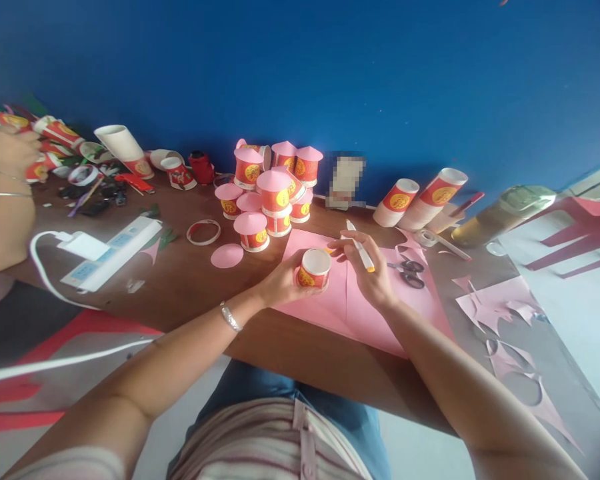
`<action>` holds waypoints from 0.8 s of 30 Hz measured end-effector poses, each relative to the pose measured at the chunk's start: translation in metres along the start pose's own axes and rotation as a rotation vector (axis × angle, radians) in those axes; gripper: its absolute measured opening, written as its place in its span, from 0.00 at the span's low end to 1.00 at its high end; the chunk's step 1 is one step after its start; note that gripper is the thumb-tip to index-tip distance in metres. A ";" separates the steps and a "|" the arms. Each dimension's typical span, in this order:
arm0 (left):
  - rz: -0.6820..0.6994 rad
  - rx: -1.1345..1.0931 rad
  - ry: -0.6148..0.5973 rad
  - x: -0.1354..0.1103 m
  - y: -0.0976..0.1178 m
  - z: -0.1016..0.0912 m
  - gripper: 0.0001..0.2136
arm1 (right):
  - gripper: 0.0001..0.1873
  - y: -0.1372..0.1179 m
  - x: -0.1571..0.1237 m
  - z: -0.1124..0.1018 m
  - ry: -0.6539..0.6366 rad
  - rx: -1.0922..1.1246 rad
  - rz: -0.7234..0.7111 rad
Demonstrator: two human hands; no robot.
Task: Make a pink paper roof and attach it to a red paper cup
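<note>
My left hand (281, 280) is wrapped round a red paper cup (314, 272) with a yellow emblem, its white open mouth facing up. In my right hand (367, 267) is a white marker (360, 247) with an orange end, lying slantwise between the fingers. A small orange piece shows at my right fingertips, close to the cup's rim; I cannot make out what it is. Beneath both hands lies a sheet of pink paper (340, 313). Scissors (411, 273) with dark handles rest on the sheet to the right. A pink paper disc (227, 256) is on the table to the left.
Red cups with pink cone tops (274, 190) are stacked at the back. Nested cups (400, 200) lean by the blue wall. A power strip (113, 253) and a tape roll (203, 232) lie left, pink paper scraps (500, 307) right. Another person's hand (10, 150) is far left.
</note>
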State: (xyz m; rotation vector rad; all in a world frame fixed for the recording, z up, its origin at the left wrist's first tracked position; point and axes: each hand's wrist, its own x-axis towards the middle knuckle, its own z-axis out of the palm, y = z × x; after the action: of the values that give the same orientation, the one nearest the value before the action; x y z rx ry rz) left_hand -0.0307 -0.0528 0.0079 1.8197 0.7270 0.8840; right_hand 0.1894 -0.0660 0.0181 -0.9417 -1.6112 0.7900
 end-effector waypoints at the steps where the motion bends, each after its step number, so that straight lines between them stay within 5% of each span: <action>1: 0.013 0.032 0.018 0.001 0.000 0.000 0.30 | 0.15 0.004 0.001 -0.002 0.031 -0.054 -0.011; 8: 0.046 -0.019 -0.012 0.000 -0.005 -0.003 0.33 | 0.18 0.025 0.006 -0.018 0.069 -0.508 -0.078; 12: -0.087 -0.228 0.138 0.002 -0.012 -0.016 0.28 | 0.17 0.018 0.007 -0.021 0.163 -0.402 -0.057; 15: -0.172 -0.221 0.311 0.021 -0.012 -0.028 0.23 | 0.12 0.015 0.010 -0.022 0.241 -0.198 0.109; 19: -0.112 0.144 0.100 0.063 -0.013 -0.036 0.16 | 0.13 0.020 0.015 -0.022 0.249 0.031 0.290; 24: 0.028 0.452 -0.142 0.103 -0.029 -0.030 0.11 | 0.15 0.027 0.018 -0.033 0.193 0.053 0.366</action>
State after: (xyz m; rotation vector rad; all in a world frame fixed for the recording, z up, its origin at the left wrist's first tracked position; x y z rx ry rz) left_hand -0.0002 0.0537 0.0155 2.2689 0.8612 0.6311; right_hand 0.2237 -0.0361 0.0101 -1.2549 -1.2614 0.9527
